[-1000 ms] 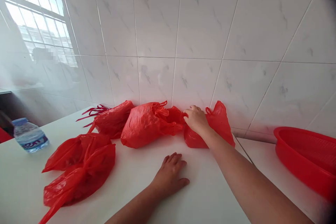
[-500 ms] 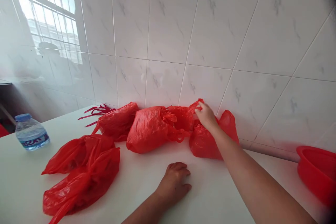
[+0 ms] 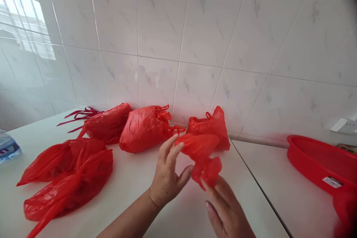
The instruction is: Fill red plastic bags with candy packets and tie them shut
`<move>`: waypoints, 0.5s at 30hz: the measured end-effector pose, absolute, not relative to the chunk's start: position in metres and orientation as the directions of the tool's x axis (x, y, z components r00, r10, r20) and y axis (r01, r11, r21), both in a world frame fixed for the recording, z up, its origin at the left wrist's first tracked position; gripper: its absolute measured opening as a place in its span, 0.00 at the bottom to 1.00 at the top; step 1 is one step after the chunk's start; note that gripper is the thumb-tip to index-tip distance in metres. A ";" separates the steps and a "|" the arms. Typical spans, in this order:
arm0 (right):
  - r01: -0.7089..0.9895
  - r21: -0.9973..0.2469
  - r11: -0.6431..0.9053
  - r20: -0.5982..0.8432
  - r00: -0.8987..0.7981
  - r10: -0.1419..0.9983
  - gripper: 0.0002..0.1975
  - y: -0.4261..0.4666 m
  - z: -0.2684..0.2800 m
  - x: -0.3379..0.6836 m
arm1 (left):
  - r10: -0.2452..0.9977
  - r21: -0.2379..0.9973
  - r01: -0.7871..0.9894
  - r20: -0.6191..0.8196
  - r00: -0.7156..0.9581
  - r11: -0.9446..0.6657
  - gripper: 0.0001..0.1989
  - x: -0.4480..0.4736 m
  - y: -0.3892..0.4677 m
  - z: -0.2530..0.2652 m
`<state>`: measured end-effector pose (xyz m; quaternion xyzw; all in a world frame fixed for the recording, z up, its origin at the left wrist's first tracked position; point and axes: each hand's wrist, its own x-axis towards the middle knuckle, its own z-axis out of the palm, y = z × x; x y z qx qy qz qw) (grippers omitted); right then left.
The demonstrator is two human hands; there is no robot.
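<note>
A loose, crumpled red plastic bag [image 3: 208, 169] hangs in front of me between my two hands, its lower part blurred. The fingers of my right hand [image 3: 230, 208] are closed on its lower end, though the thumb stands apart. My left hand [image 3: 167, 173] is open at the bag's left side, fingertips at its edge and thumb spread. Just behind is a filled red bag [image 3: 221, 128] against the wall, partly covered by the loose one. Left of it lies another full red bag [image 3: 142, 128] with its handles sticking up.
Farther left are a red bag [image 3: 108, 122] and dark red ribbons [image 3: 83, 113]. Two knotted red bags [image 3: 69, 178] lie at the front left, by a water bottle [image 3: 8, 147]. A red basin [image 3: 309, 163] stands right of the table seam [image 3: 259, 182]. White tiles [image 3: 158, 81] rise behind.
My right hand has drawn the loose red bag away from the back and toward me. My left hand has lifted off the table to meet it. The view has turned right.
</note>
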<state>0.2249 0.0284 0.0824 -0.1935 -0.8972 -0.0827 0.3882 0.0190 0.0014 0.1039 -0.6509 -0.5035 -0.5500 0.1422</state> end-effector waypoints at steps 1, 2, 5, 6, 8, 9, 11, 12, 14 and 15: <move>0.391 0.040 0.920 0.701 -0.667 0.253 0.34 0.021 0.075 0.228 | 0.571 0.378 0.810 0.818 -0.066 -0.448 0.33 0.027 0.000 0.110; 0.371 0.064 0.926 0.676 -0.699 0.233 0.35 0.015 0.068 0.231 | 0.656 0.407 0.808 0.754 -0.034 -0.426 0.36 0.034 0.000 0.113; 0.358 0.048 0.933 0.616 -0.746 0.254 0.38 0.006 0.051 0.247 | 0.875 0.545 0.797 0.482 -0.045 -0.260 0.46 0.044 0.007 0.106; 0.382 0.012 0.924 0.603 -0.740 0.298 0.38 0.006 0.045 0.255 | 0.910 0.587 0.786 0.407 -0.078 -0.195 0.46 0.042 0.009 0.100; 0.467 -0.095 0.879 0.609 -0.671 0.423 0.35 0.012 0.031 0.274 | 0.937 0.644 0.759 0.314 -0.151 -0.093 0.42 0.032 0.012 0.088; 0.521 -0.175 0.835 0.610 -0.609 0.508 0.34 0.016 0.025 0.284 | 0.938 0.666 0.743 0.292 -0.188 -0.059 0.40 0.025 0.012 0.083; 0.599 -0.352 0.719 0.574 -0.469 0.671 0.28 0.025 0.019 0.301 | 0.929 0.707 0.707 0.270 -0.255 -0.011 0.34 0.012 0.011 0.077; 0.624 -0.418 0.661 0.557 -0.399 0.729 0.26 0.027 0.020 0.307 | 0.924 0.731 0.682 0.256 -0.284 0.007 0.30 0.007 0.010 0.076; 0.666 -0.463 0.585 0.576 -0.275 0.770 0.22 0.023 0.030 0.312 | 0.919 0.784 0.620 0.224 -0.325 0.028 0.20 0.003 0.007 0.077; 0.685 -0.442 0.579 0.625 -0.227 0.746 0.20 0.017 0.038 0.310 | 0.917 0.808 0.589 0.212 -0.338 0.030 0.15 0.003 0.005 0.078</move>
